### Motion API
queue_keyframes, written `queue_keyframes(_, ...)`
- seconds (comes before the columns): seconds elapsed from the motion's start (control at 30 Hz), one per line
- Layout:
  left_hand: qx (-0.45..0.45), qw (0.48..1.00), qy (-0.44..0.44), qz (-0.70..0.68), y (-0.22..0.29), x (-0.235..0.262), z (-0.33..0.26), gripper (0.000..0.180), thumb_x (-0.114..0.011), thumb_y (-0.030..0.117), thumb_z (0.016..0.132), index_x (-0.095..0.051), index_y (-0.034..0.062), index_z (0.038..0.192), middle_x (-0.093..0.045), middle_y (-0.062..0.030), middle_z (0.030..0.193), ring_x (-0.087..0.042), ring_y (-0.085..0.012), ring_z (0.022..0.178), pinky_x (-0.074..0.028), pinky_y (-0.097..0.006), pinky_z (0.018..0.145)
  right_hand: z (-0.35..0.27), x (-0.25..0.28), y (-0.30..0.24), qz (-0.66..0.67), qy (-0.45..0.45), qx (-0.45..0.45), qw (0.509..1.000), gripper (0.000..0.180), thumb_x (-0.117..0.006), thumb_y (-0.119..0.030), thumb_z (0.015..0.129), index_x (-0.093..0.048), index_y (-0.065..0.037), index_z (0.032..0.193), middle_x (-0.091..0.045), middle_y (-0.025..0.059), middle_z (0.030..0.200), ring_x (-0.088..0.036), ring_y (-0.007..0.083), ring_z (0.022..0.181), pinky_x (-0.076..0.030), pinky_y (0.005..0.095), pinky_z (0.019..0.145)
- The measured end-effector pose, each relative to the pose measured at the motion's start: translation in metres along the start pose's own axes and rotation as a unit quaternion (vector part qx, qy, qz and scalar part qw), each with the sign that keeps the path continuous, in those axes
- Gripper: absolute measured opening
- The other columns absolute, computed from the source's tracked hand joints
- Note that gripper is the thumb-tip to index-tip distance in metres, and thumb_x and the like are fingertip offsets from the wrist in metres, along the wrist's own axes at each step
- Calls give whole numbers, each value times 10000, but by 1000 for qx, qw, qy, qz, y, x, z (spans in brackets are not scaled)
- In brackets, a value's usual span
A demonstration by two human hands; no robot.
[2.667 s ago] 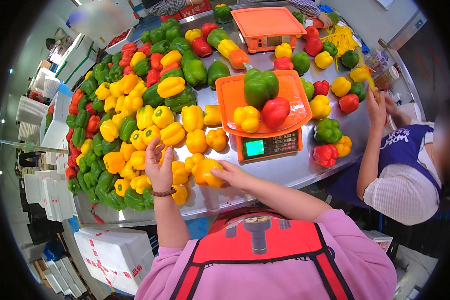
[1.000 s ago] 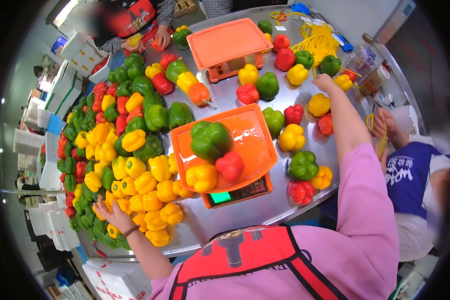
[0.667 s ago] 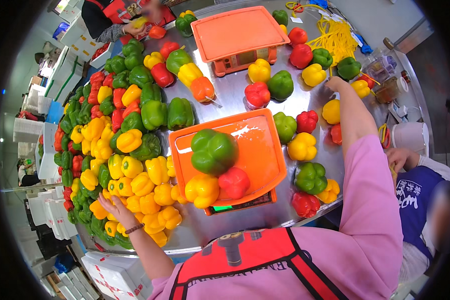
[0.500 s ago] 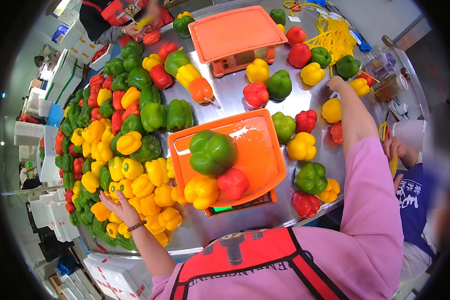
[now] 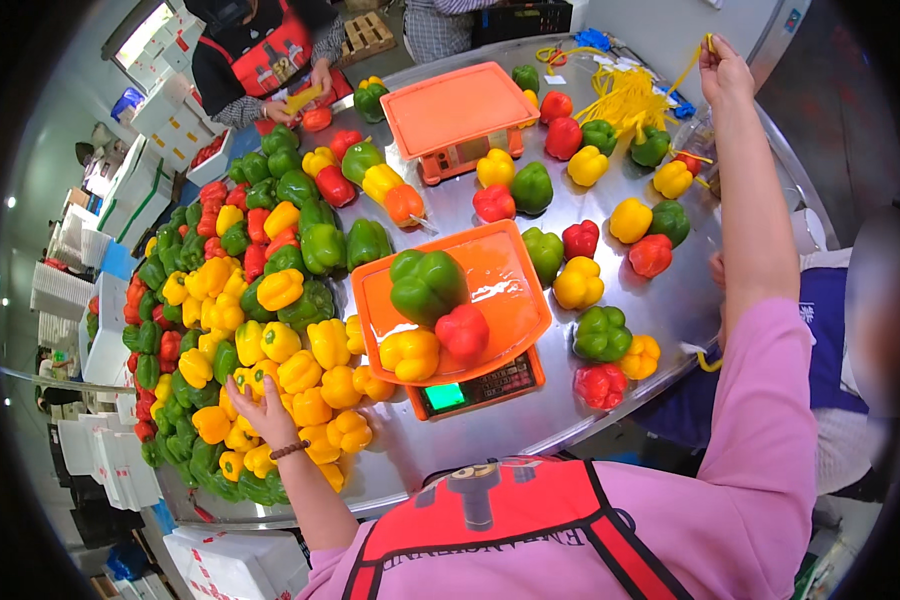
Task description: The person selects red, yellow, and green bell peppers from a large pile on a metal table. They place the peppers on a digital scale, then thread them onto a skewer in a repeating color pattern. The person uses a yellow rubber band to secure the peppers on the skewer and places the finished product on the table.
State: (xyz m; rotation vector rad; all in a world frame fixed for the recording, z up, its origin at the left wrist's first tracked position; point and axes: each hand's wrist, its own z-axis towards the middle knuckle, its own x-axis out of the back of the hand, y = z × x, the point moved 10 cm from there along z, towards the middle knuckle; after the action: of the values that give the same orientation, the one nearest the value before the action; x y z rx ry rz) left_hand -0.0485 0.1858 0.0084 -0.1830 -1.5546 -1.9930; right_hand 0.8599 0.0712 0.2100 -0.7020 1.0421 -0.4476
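Note:
My left hand (image 5: 261, 410), a beaded bracelet at its wrist, is open with fingers spread over the near yellow bell peppers (image 5: 298, 371). Reaching to the far right, my right hand (image 5: 725, 72) pinches the end of a yellow mesh strip (image 5: 692, 70). That strip hangs toward a heap of similar yellow mesh (image 5: 625, 100) on the steel table. In front of me stands a scale (image 5: 482, 388) with an orange tray (image 5: 515, 335). On the tray rest a green bell pepper (image 5: 427, 286), a yellow bell pepper (image 5: 410, 356) and a red bell pepper (image 5: 462, 332).
A second orange-topped scale (image 5: 460, 105) stands farther back. Mixed peppers (image 5: 195, 260) are heaped along the left, and small groups (image 5: 602, 334) lie on the right. A co-worker (image 5: 270, 60) across the table handles yellow mesh; another, in a blue apron (image 5: 820, 340), is at the right.
My right hand has risen away from the table, drawing up a yellow strip. My left hand stays over the peppers. The whole view has shifted slightly, and the right co-worker's hand has drawn back.

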Motion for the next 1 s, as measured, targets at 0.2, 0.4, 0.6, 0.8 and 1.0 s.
queue_keyframes(0.2, 11, 990, -77, -114, 25, -14, -12, 649, -638, 140, 898, -296, 38, 1441, -327, -137, 1449, -420, -285, 1261, -437, -387, 959, -57, -37, -77, -125, -81, 61, 987, 196, -663, -87, 876, -622, -17, 1055, -653, 69, 943, -635, 169, 824, -511, 247, 724)
queue_keyframes(0.4, -6, 962, -168, -215, 58, -5, -41, 445, -609, 58, 899, -469, 12, 1319, -513, -114, 1287, -508, -191, 1162, -446, -308, 949, -273, -146, -190, 37, -186, 86, 978, 199, -603, -197, 931, -622, -42, 1055, -632, 67, 926, -608, 186, 781, -484, 279, 675)
queue_keyframes(0.6, -102, 830, -430, -341, 227, -25, -147, 390, -595, 22, 864, -550, 29, 1251, -586, -61, 1156, -547, -125, 952, -456, -256, 800, -526, -201, -180, -142, -675, 100, 717, 258, -700, -103, 808, -648, -87, 1060, -659, 63, 831, -641, 203, 735, -490, 308, 616)
queue_keyframes(0.8, -226, 754, -537, -302, 278, -28, -206, 188, -640, 51, 866, -624, 42, 1053, -634, -40, 935, -553, -93, 739, -446, -222, 639, -590, -184, -103, -172, -602, -40, 779, 233, -697, -147, 849, -647, -79, 1066, -605, 33, 706, -597, 149, 645, -463, 287, 565)
queue_keyframes(1.0, -93, 759, -514, -388, 237, -25, -201, 65, -637, 26, 875, -594, 40, 922, -595, -18, 922, -536, -82, 805, -437, -224, 721, -604, -148, -74, -104, -487, -150, 854, 194, -695, -112, 861, -649, -11, 1020, -632, 45, 867, -612, 94, 785, -483, 229, 652)
